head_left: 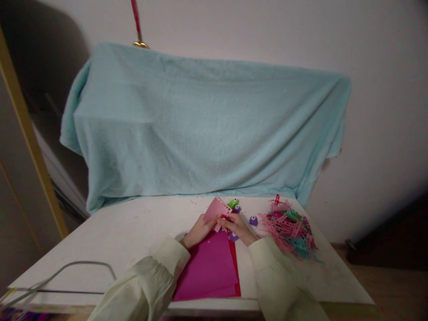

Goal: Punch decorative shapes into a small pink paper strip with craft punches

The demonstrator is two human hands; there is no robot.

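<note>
My left hand and my right hand meet over the white table, both pinching a small pink paper piece with a punched edge. Under my hands lies a magenta paper sheet on top of a red sheet. Small purple and green craft punches sit just behind my right hand. Cream sleeves cover both forearms.
A pile of pink, teal and green paper scraps lies at the table's right. A light blue towel drapes over something behind the table. A grey cable curves across the table's left front.
</note>
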